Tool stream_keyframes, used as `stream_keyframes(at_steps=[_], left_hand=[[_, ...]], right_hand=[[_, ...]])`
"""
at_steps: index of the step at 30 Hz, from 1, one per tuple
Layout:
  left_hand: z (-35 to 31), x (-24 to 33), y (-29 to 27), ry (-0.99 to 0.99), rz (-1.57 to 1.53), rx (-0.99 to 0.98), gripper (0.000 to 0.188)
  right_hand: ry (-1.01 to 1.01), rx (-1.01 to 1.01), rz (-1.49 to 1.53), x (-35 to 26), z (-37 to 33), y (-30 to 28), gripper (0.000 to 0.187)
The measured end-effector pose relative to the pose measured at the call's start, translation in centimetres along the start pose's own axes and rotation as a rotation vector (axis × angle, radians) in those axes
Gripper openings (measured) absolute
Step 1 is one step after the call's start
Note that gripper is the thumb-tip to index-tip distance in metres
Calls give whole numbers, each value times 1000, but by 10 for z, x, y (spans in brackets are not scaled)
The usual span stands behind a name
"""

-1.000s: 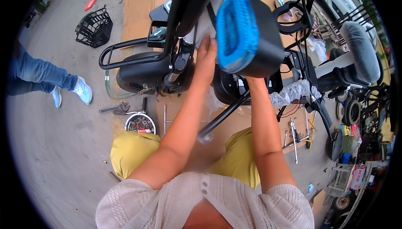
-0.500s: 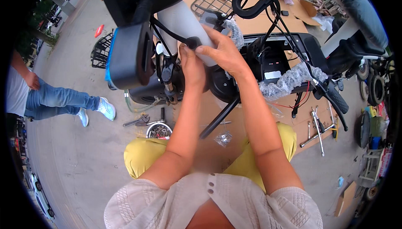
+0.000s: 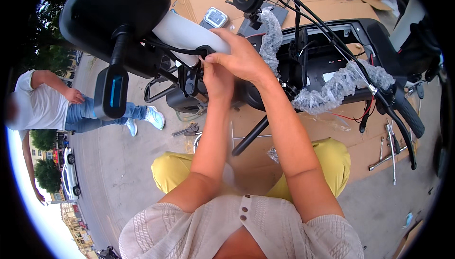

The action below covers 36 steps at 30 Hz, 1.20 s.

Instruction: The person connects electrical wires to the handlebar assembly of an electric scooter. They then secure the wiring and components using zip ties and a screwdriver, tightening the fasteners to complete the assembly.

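Note:
A thick white tube [image 3: 182,31] of a partly assembled electric vehicle slants in front of me. A black cable [image 3: 166,47] enters it through a black grommet [image 3: 205,50]. My right hand [image 3: 241,59] curls over the tube's far side, its thumb beside the grommet. Just below, my left hand [image 3: 219,80] is closed with its fingertips at the grommet's lower edge. Whatever lies between those fingertips is hidden.
To the left are a black mirror-like part [image 3: 111,91] and a large black housing [image 3: 116,10]. Bubble-wrapped handlebar [image 3: 332,91] and an open black frame box [image 3: 322,62] lie right. Wrenches [image 3: 391,152] rest on cardboard [image 3: 256,164]. A bystander [image 3: 52,98] stands at left.
My view has swung, so the vehicle parts and the bystander appear shifted to the right and more of the bystander shows. Both hands stay at the grommet.

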<state>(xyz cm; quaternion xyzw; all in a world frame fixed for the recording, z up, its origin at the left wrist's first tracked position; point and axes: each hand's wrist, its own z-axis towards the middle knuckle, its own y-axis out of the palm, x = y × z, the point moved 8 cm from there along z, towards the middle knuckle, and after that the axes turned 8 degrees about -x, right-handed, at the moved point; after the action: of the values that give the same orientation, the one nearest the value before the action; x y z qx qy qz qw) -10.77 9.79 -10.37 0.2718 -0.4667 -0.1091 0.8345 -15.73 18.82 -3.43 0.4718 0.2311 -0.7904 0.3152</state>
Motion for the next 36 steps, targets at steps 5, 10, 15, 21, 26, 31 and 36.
stream_keyframes(at_steps=[5,10,15,21,26,31,36], left_hand=[[-2,2,3,-16,16,25,52],[-8,6,-5,-97,107,141,53],[-15,38,14,3,229,116,47],[-11,60,14,31,839,169,34],[-8,61,23,80,872,141,38],[-9,63,22,58,829,169,41],[-13,70,31,-76,1016,152,38]], right_hand=[[-23,44,41,1,-2,-2,60],[-209,223,-19,0,-13,-3,63],[-295,257,-24,-4,-22,-7,59],[-225,188,-25,0,-22,-6,53],[-292,248,6,2,-20,-7,49],[-298,258,45,0,-21,-8,46],[-292,289,37,-2,-23,-10,43]])
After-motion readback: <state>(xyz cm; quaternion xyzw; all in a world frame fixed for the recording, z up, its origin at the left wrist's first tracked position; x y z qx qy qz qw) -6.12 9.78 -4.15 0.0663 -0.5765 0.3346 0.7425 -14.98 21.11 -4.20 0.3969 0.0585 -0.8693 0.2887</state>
